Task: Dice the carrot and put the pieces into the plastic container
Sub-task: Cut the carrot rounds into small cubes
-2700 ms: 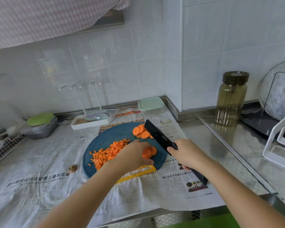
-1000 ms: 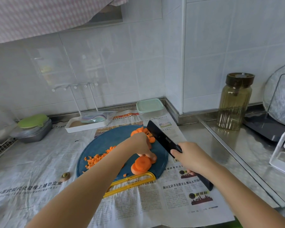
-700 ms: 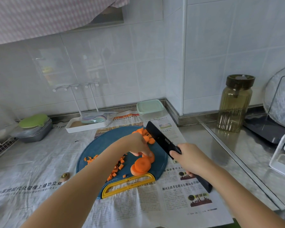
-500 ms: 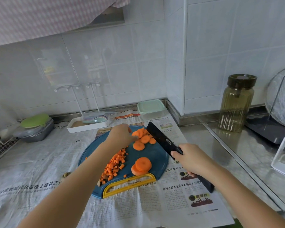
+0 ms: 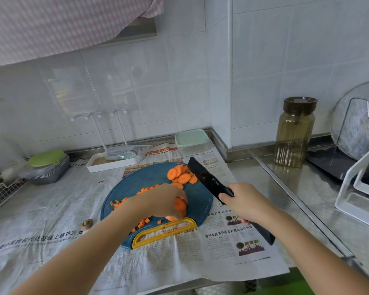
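Note:
A round blue cutting board with a yellow handle lies on newspaper. Carrot slices sit in a pile at its far right edge. Diced carrot lies on its left half, partly hidden by my arm. My left hand grips a small stack of carrot rounds near the board's front. My right hand holds a black knife, blade raised over the board's right edge. The plastic container with a mint lid stands closed at the back by the wall.
A white tray with a rack stands behind the board. A grey box with a green lid is at the left. An amber glass jar and a white stand occupy the steel counter on the right. A carrot end lies on the newspaper.
My left hand went to the far slice pile, then came back to the board's front and now holds carrot rounds there. The knife has stayed nearly still.

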A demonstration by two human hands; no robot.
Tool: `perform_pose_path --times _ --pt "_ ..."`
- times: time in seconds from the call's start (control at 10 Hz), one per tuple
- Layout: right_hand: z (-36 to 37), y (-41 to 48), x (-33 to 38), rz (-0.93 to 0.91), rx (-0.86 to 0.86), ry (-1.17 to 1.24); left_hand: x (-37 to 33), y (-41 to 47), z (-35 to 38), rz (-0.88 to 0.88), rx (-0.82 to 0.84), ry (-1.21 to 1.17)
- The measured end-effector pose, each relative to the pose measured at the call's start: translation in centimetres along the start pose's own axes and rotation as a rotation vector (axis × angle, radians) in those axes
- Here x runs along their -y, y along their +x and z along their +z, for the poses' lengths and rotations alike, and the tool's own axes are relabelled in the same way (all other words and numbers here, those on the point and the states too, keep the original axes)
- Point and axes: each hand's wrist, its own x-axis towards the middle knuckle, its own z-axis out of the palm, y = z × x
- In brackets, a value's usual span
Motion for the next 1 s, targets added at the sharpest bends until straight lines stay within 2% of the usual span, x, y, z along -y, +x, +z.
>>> perform_pose_path --times 0.1,0.2,0.3,0.5,0.6,0.7,0.8,1.0 --pt "-0.1 -0.3 -0.2 0.024 0.034 0.012 -1.0 -0.1 0.3 -0.046 0.024 -0.087" --pt "-0.3 -0.8 -0.3 0.047 0.059 0.010 -1.6 0.3 0.7 0.004 -0.008 -0.094" --pt "-0.3 -1.3 -0.4 0.060 0.068 0.025 -1.9 0.7 0.8 -0.020 -0.045 -0.103" --pt "-0.2 -2.1 -0.1 0.101 0.065 -0.007 -4.0 2.9 0.4 -0.174 -0.134 -0.213" --pt "0.5 -2.9 0.2 0.115 0.069 -0.088 -4.9 3.6 0.7 -0.123 -0.165 -0.180" --pt "0.7 -3.3 0.7 0.119 0.053 -0.154 -4.4 3.1 0.3 -0.174 -0.089 -0.310" --pt "0.6 -3.5 1.2 0.127 0.068 -0.162 -3.0 2.8 -0.2 -0.203 -0.090 -0.446" --pt "1.0 -3.2 2.1 0.140 0.079 -0.164 -2.2 1.2 -0.4 -0.137 -0.189 -0.469"
